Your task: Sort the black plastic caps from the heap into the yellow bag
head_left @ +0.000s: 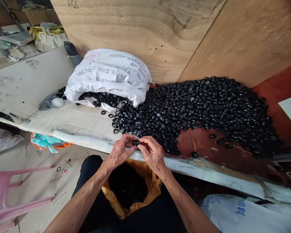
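Note:
My left hand (123, 149) and my right hand (151, 151) meet above the bench's front edge, fingertips pinched around a small black plastic part (136, 142). Whether it is one piece or two joined pieces cannot be made out. Just beyond my fingers lie loose black rings (129, 118). A big heap of black caps (203, 97) spreads to the right. Below my hands, between my knees, an orange-yellow sack (116, 203) stands with its mouth wide and dark contents inside.
A white printed woven bag (109, 72) lies on the bench, spilling black rings. Behind stands a plywood panel (140, 29). A dark bottle (72, 53) is at the back left. A pink stool (21, 191) stands on the floor, and a white sack (254, 213) lies low at right.

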{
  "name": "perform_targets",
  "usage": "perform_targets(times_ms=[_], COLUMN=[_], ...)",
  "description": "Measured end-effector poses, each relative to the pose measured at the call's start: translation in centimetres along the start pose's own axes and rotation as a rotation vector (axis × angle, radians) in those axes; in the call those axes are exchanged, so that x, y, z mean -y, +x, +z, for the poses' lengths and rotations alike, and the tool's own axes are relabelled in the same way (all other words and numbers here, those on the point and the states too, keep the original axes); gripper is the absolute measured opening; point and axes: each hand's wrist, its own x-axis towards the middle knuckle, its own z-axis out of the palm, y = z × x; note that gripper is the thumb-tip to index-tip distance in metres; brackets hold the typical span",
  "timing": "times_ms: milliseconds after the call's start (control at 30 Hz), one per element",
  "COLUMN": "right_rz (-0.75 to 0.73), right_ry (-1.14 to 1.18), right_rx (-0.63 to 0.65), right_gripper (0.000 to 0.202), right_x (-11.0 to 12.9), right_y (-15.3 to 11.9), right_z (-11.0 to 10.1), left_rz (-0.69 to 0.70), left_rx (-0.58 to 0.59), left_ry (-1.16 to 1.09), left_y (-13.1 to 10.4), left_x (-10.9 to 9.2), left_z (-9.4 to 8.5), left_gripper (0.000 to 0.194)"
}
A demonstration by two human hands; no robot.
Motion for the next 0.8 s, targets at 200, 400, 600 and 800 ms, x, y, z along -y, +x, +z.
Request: perform_targets(times_ms=[200, 400, 600, 800], right_rz=[-0.074, 0.015, 0.072, 0.02], right_ry=[-0.026, 0.009, -0.049, -0.078], right_rx=[0.015, -0.007, -0.058, 0.05], right_gripper=[0.018, 0.013, 0.016, 0.015], right_x=[-0.1, 0.5, 0.7, 1.2], right_y=[-0.2, -0.5, -1.3, -1.8], right_z=[-0.1, -0.1, 0.5, -0.5], left_rz=[0.082, 0.185, 0.155, 0.117], left_rx=[0.014, -0.057, -0.035, -0.043], left_ry=[0.031, 0.01, -0.014, 0.005], left_y=[-0.4, -0.7, -1.2, -2.0], left_x=[-0.2, -0.9, -1.2, -0.9], left_z=[-0.4, -0.2, 0.3, 0.4], left_gripper=[0.023, 0.022, 0.024, 0.021])
